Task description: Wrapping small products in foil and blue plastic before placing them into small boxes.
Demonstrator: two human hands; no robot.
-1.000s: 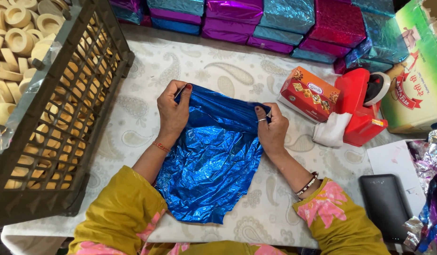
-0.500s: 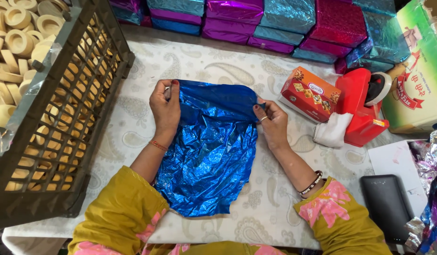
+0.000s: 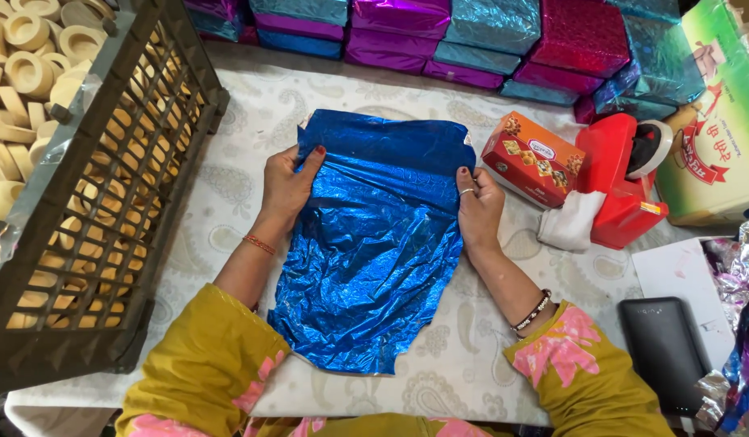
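A crinkled sheet of shiny blue foil wrapping paper [image 3: 374, 243] lies spread flat on the patterned white tablecloth [image 3: 229, 186], reaching from mid-table to the near edge. My left hand [image 3: 287, 188] presses flat on the sheet's left edge, fingers together. My right hand [image 3: 478, 209] rests on the right edge, fingers curled against the foil. Both hands sit near the sheet's upper half.
A dark plastic crate [image 3: 107, 202] of pale rings stands at the left. Foil-wrapped boxes [image 3: 439, 32] line the back. An orange box [image 3: 533, 157], red tape dispenser [image 3: 621, 182], white cloth [image 3: 570, 222], green carton [image 3: 714, 121] and black case [image 3: 666, 352] are at the right.
The folded upper flap of the blue foil has been opened away from me and laid flat. My hands moved apart from pinching the top corners to pressing the side edges.
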